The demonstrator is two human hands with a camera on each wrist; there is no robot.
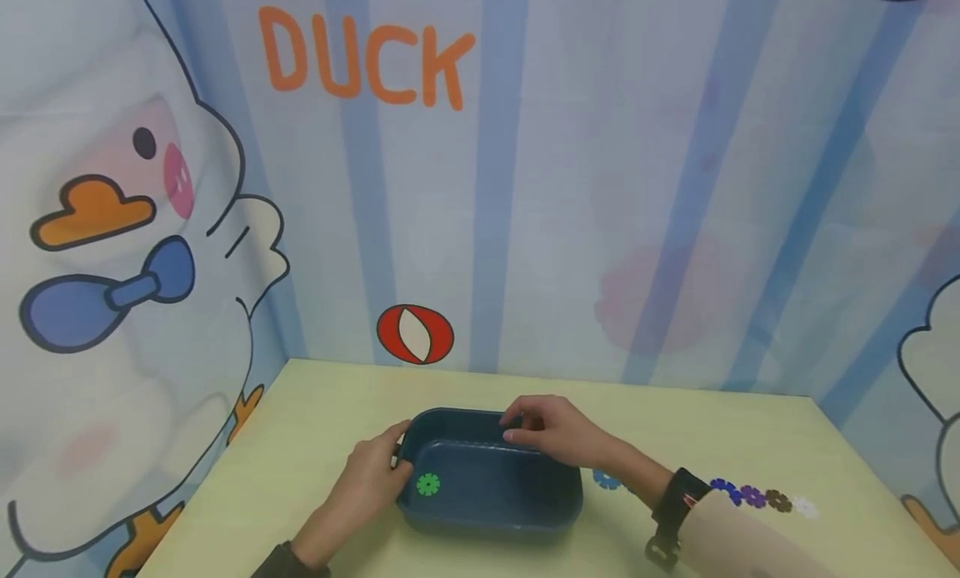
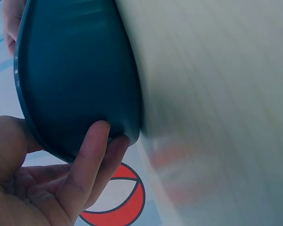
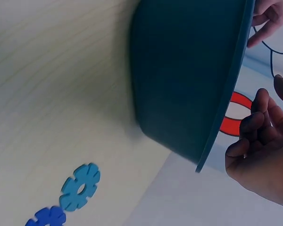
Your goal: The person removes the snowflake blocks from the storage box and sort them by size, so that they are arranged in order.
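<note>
A dark blue plastic basin [image 1: 487, 499] stands on the table with a green snowflake-shaped disc [image 1: 427, 484] inside, toward its left end. My left hand [image 1: 371, 471] grips the basin's left end, thumb over the rim and fingers against the outer wall, as the left wrist view also shows. Above the basin's back right rim hovers my right hand [image 1: 562, 432], its fingers loosely bent and thumb apart. Nothing shows between those fingers in the right wrist view, where the hand [image 3: 264, 146] is beside the rim.
Right of the basin a row of notched discs lies on the pale yellow table [image 1: 337, 395]: light blue [image 1: 607, 480], dark blue [image 1: 723, 486], purple [image 1: 752, 496], brown [image 1: 778, 500] and white [image 1: 805, 506]. My right forearm covers part of the row. A printed duck curtain [image 1: 570, 186] hangs behind.
</note>
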